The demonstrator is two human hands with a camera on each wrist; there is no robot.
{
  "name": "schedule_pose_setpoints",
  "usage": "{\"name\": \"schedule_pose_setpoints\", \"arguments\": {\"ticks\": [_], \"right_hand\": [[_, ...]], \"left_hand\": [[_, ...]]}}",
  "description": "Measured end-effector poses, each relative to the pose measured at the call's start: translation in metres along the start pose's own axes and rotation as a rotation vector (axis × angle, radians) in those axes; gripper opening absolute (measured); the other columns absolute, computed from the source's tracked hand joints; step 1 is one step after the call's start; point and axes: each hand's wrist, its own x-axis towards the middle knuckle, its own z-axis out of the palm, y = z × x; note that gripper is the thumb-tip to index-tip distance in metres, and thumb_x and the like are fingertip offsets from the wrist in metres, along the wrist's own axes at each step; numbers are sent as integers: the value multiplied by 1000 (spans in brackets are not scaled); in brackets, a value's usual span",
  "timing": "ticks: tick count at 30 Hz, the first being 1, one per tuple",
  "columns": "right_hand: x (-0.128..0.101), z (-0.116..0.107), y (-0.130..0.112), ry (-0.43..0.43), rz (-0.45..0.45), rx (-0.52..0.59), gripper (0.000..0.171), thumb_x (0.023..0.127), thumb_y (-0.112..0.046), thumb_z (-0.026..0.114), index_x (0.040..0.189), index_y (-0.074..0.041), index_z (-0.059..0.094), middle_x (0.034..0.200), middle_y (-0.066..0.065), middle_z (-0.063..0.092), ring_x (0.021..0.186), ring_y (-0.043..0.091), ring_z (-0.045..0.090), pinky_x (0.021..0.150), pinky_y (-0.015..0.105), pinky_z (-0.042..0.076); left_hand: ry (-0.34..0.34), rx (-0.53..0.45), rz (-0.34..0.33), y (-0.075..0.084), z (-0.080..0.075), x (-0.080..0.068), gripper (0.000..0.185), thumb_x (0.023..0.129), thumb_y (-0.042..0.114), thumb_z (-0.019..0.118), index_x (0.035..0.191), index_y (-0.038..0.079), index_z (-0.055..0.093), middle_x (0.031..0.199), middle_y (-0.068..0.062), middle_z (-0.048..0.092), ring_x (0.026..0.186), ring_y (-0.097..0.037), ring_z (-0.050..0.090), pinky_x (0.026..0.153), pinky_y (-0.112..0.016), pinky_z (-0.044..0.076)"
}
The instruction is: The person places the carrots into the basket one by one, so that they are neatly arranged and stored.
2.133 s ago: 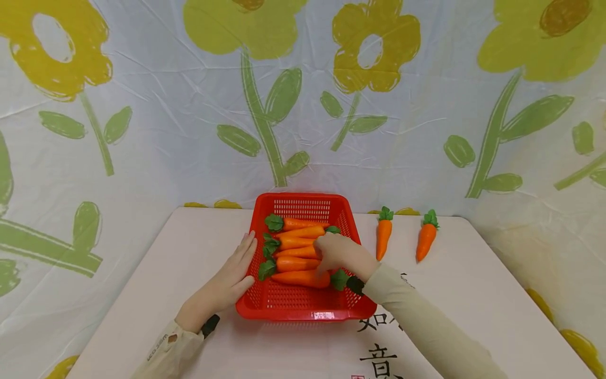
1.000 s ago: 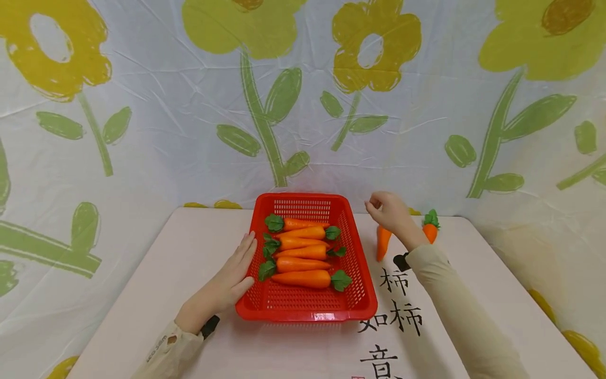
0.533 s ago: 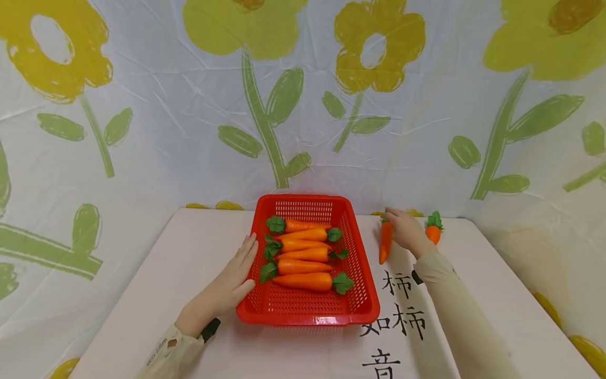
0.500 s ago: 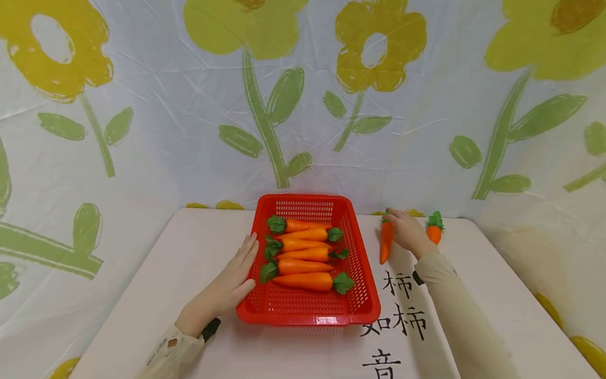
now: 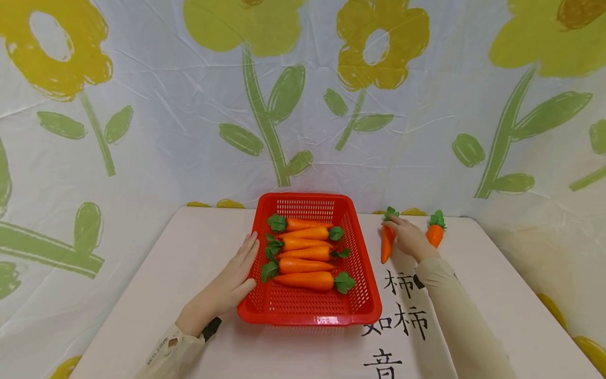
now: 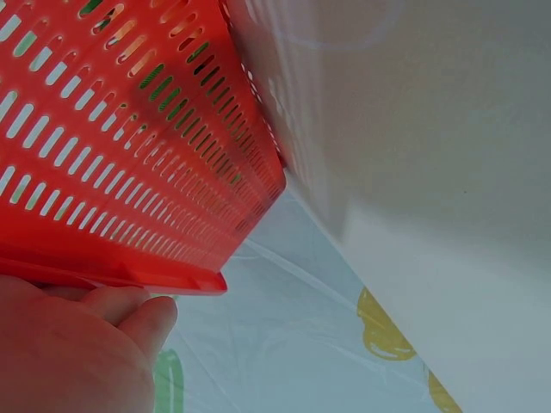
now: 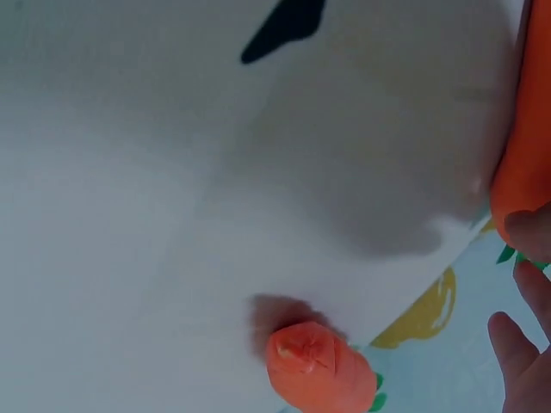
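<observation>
A red plastic basket [image 5: 310, 318] stands mid-table with several carrots [image 5: 305, 266] lying crosswise in it, their green leaves pointing both ways. My left hand [image 5: 232, 279] rests along the basket's left rim, fingers straight; in the left wrist view its fingertips [image 6: 146, 323] lie right at the rim. To the basket's right, my right hand [image 5: 407, 236] pinches a carrot [image 5: 386, 246] near its leafy top, and the pointed end lies toward me. In the right wrist view a fingertip [image 7: 527, 232] overlaps that carrot's thick end, with other fingers spread beside it.
Another carrot [image 5: 435, 234] lies right of my right hand, partly behind it. Black Chinese characters [image 5: 409, 318] mark the pale table [image 5: 189, 237] right of the basket. A flower-printed sheet [image 5: 180, 131] hangs behind the table's back edge.
My right hand has left the carrots in the basket, passed above the table and come down on the nearer carrot outside it. The left hand stays on the rim.
</observation>
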Motion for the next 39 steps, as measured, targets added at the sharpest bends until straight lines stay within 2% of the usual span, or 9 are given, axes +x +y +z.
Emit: {"name": "schedule_pose_setpoints", "arguments": {"ticks": [4,8,11,13,16,22,29,34,39], "right_hand": [[1,2,-2,-37,30,46,53,77,16,50,127,-2,55,142,25,38,118,48,43,73,47,51],[2,4,-2,-51,46,91,52,78,16,47,127,0,55,143,26,36,122,49,40,85,53,47],[2,4,-1,-52,48,125,51,78,13,44,127,2,54,142,28,35,124,51,37,97,58,36],[3,5,0,-51,50,151,50,78,10,43,127,4,53,142,29,35,124,51,36,100,59,32],[4,4,1,-58,56,175,50,78,7,42,126,5,53,141,31,35,124,52,35,102,60,29],[4,2,0,-101,80,181,54,72,12,45,125,3,55,141,31,34,124,52,35,98,58,36],[3,2,2,-90,64,206,47,79,-5,44,124,6,54,141,33,33,124,53,36,101,60,30],[3,0,-1,-118,78,202,52,73,8,48,123,4,56,140,32,34,122,54,37,95,58,39],[0,-1,-3,-102,79,162,51,71,21,47,116,1,62,132,30,45,114,49,46,92,54,43]], "left_hand": [[4,6,0,0,0,0,75,83,7,44,149,-4,11,157,-13,-1,143,-34,1,110,-54,15],[4,2,-1,0,0,-1,75,83,7,44,149,-4,10,157,-13,0,143,-34,1,110,-54,15],[2,4,-4,0,0,-1,75,83,7,45,149,-3,10,157,-12,0,143,-33,1,110,-54,16],[3,8,-4,0,0,-1,75,82,7,45,149,-3,11,157,-12,0,143,-33,1,110,-54,16],[5,6,-2,0,0,-1,76,82,7,45,149,-3,11,157,-12,0,143,-33,1,110,-54,16],[1,3,-5,0,0,0,76,83,7,45,149,-3,10,157,-12,-1,143,-34,1,110,-55,15],[-2,0,-7,1,-1,0,75,83,8,45,149,-2,10,157,-12,-1,143,-32,1,111,-53,15],[-7,-6,-15,1,-1,-1,76,83,8,45,149,-2,9,157,-11,-2,143,-32,0,110,-54,15],[-9,-7,-21,1,-1,-1,76,83,7,45,149,-2,9,158,-11,-2,143,-32,0,110,-55,15]]}}
